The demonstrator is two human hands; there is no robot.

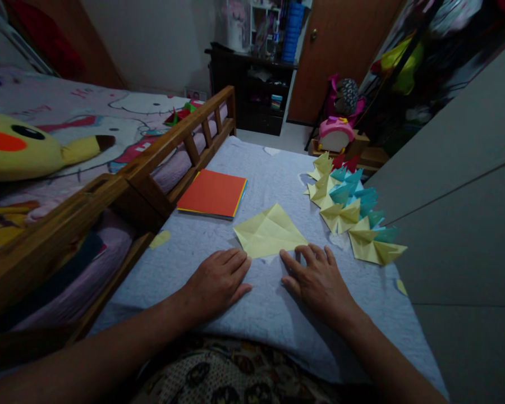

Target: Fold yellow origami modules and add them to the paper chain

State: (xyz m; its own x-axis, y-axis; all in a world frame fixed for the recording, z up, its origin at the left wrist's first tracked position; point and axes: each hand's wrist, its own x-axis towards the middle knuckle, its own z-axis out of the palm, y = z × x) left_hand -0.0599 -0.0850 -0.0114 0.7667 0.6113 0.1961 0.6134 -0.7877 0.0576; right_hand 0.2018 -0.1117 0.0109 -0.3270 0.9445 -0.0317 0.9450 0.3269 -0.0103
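Note:
A creased pale yellow sheet of origami paper [271, 231] lies on the light blue bedding in front of me, one corner pointing away. My left hand [223, 278] rests palm down at its near left edge, fingers stretched out and fingertips touching the paper. My right hand [317, 278] lies at the near right edge with its fingers spread, the index fingertip on the paper. Neither hand grips anything. Beyond the left hand sits a stack of coloured paper [214, 193], orange on top.
Folded paper pieces [340, 214] in yellow, teal and red stand in rows at the right. A wooden bed rail [185, 143] runs along the left, with a yellow plush toy [21, 148] behind it. A pale cabinet panel [458, 224] borders the right side.

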